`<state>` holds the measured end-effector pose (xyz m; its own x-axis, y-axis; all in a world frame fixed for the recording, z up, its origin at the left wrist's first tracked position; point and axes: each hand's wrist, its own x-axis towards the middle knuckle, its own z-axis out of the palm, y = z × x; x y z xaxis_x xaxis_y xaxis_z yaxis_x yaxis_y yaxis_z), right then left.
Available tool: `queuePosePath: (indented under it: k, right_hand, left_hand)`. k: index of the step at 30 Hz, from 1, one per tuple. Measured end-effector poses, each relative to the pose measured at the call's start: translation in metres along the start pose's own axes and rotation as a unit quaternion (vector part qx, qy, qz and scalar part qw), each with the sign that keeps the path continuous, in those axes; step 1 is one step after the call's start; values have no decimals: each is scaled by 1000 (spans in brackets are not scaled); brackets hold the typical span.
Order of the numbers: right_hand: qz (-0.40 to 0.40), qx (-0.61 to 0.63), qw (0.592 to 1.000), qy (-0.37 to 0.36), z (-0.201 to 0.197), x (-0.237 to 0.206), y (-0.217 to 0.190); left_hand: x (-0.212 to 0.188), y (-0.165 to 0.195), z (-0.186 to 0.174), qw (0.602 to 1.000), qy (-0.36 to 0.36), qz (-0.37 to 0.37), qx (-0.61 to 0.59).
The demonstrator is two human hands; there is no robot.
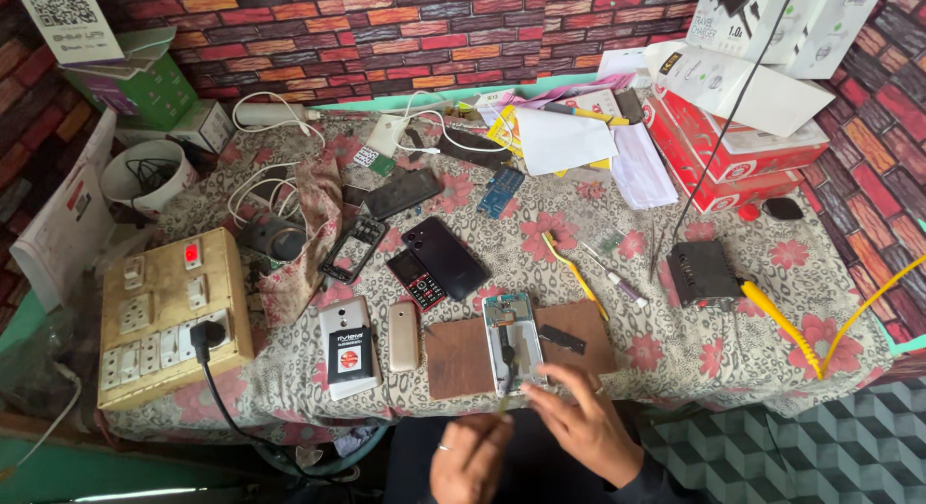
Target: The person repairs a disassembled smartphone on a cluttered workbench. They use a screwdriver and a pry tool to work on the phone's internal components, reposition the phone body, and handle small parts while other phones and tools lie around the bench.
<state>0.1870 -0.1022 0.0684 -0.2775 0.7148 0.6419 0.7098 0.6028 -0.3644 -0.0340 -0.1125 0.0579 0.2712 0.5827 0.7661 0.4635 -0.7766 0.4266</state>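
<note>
- My left hand (pixel 470 459) pinches a thin tool (pixel 505 396), fingers together.
- My right hand (pixel 583 424) rests, fingers spread, beside the opened phone (pixel 511 338) on the brown board (pixel 460 357).

Pretty even soft daylight over my table (pixel 675 359), shadows faint, no real glare; my hands near the bottom look motion-blurred.

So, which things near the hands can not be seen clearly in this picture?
- Head view: left hand, wrist cut off by the bottom edge.
- Thin tool between the hands: blurred; its kind and which fingers grip it are unclear.
- Opened phone on the brown mat: inner parts too small.
- Right hand hides the phone's lower end.
</note>
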Motion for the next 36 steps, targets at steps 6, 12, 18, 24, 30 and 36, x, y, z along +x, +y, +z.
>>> queuePosePath:
  k: [6,12,18,24,30,36]
  right_hand:
    - [-24,-25,999,17,-3,-9,14]
    - [77,17,991,104,-19,-13,45]
    - [162,178,951,195,-8,3,78]
    - [173,270,935,149,36,62,92]
    - [194,255,944,82,70,94,85]
    - [203,240,948,55,77,96,83]
  left_hand:
    - [12,31,31,999,-9,16,-37]
    - [20,16,38,988,-151,-11,-29]
    - [34,-56,62,971,-202,-66,112]
    - [26,-86,73,963,-207,-80,153]
    - [29,-80,66,968,-200,-84,127]
    - [36,-74,63,968,-203,-89,119]
